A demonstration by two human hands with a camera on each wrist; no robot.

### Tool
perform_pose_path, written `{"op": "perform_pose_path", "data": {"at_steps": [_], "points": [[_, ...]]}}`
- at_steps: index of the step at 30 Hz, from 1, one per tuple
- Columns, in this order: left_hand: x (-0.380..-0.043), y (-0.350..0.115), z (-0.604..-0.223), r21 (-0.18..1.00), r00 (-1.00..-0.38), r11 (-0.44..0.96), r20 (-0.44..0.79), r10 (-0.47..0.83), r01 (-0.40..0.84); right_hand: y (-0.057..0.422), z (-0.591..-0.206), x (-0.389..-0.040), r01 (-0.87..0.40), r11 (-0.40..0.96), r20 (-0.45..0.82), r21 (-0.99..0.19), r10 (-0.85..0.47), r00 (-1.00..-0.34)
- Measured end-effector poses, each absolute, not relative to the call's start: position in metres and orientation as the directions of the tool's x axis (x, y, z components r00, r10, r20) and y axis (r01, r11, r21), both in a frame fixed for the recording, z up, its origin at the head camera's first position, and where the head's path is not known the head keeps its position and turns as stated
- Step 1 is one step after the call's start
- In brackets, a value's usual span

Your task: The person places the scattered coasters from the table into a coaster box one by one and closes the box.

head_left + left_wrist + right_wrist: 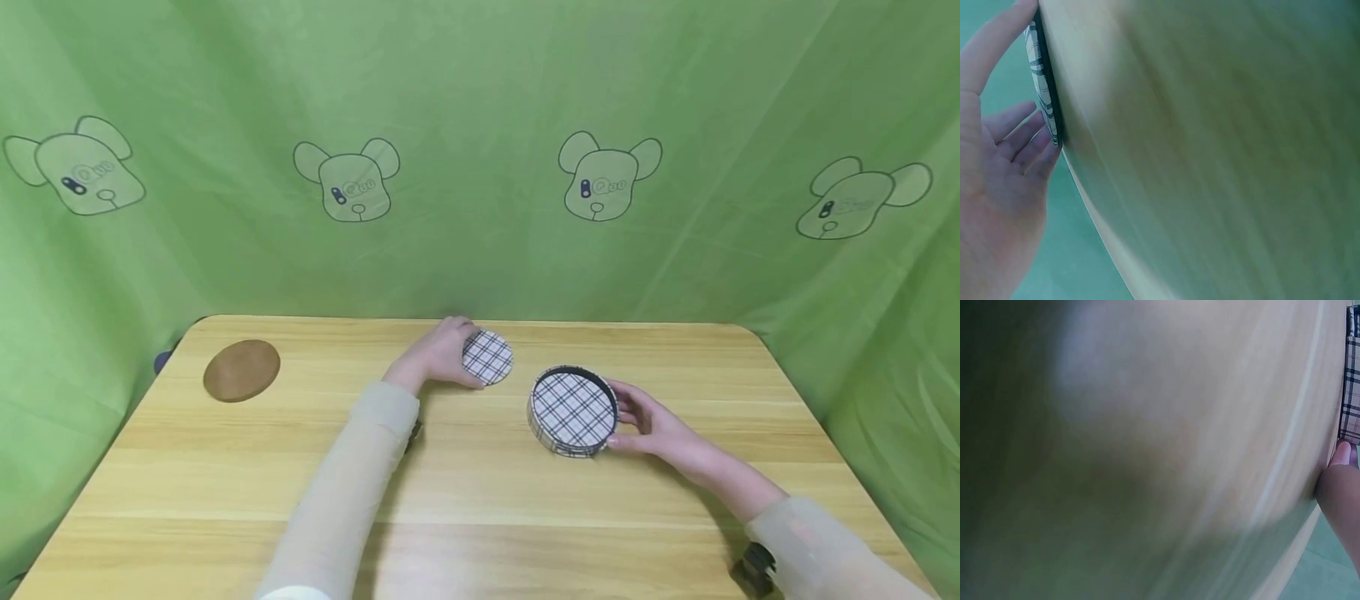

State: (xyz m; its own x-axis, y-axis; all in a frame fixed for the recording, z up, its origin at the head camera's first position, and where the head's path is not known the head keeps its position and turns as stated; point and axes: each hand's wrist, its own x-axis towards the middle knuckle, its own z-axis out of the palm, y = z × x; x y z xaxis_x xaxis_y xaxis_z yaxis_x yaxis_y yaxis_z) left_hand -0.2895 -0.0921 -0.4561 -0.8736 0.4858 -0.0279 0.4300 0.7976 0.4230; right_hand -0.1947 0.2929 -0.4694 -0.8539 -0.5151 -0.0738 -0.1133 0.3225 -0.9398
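Note:
Near the table's back edge, my left hand [447,350] holds a thin round plaid coaster [488,357] by its left rim. In the left wrist view the coaster [1041,81] appears edge-on, with the thumb at its upper end and the fingertips at its lower end. To the right stands a low round plaid container [542,432] with a dark inner rim. My right hand [656,425] grips its right side, thumb in front and fingers behind. Whether the plaid surface inside is its floor or another coaster, I cannot tell. The right wrist view catches only the container's wall [1352,387] and part of the hand.
A larger brown round disc [242,371] lies at the back left of the wooden table [465,517]. Green curtains [480,250] with printed bear heads hang behind the table and along both sides.

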Motion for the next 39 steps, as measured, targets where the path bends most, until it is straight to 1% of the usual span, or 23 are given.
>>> {"op": "perform_pose_path", "data": {"at_steps": [8,15,22,32,39], "points": [[-0.288,-0.090,-0.454,0.413,-0.872,0.796,-0.010,0.490,0.443,0.293,-0.468,-0.194,-0.109,0.326,-0.080,-0.939,-0.515,-0.853],[-0.284,-0.081,-0.450,0.410,-0.846,0.764,0.037,0.532,0.499,0.293,-0.469,-0.194,-0.112,0.327,-0.078,-0.938,-0.515,-0.853],[-0.278,-0.074,-0.444,0.365,-0.816,0.747,0.068,0.574,0.555,0.293,-0.470,-0.195,-0.120,0.325,-0.069,-0.938,-0.517,-0.853],[-0.273,-0.072,-0.434,0.325,-0.809,0.749,0.102,0.579,0.577,0.293,-0.469,-0.194,-0.108,0.321,-0.076,-0.941,-0.509,-0.857],[-0.271,-0.073,-0.432,0.328,-0.791,0.726,0.140,0.596,0.605,0.292,-0.468,-0.194,-0.109,0.321,-0.076,-0.941,-0.514,-0.855]]}}
